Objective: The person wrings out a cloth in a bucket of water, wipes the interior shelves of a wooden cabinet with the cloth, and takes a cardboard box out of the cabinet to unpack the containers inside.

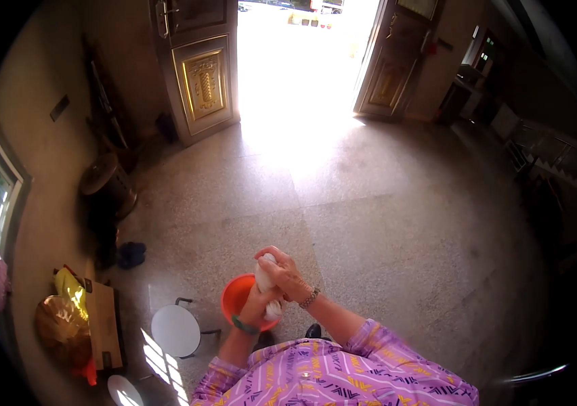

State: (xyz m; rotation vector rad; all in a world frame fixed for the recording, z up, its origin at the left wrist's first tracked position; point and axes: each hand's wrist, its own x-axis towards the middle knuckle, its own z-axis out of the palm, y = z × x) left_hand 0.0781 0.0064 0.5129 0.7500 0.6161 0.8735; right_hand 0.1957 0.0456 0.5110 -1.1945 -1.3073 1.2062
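A white cloth (273, 311), bunched and twisted, is gripped in both fists above an orange basin (230, 298) on the floor. My left hand (257, 304), with a green bangle at its wrist, is closed around the lower part of the cloth. Higher up, my right hand (286, 279) wraps around the other end, a metal-banded watch or bracelet on that wrist. One end of the cloth hangs below my left hand. The basin's inside is partly hidden by my hands and arm.
Left of the basin stands a round white stool (176, 330) with dark legs. Dark slippers (131, 255) lie near the left wall. A cardboard box (104, 318) and shiny bags (65, 325) sit below the window. Double doors (204, 84) stand open ahead, with bright light outside.
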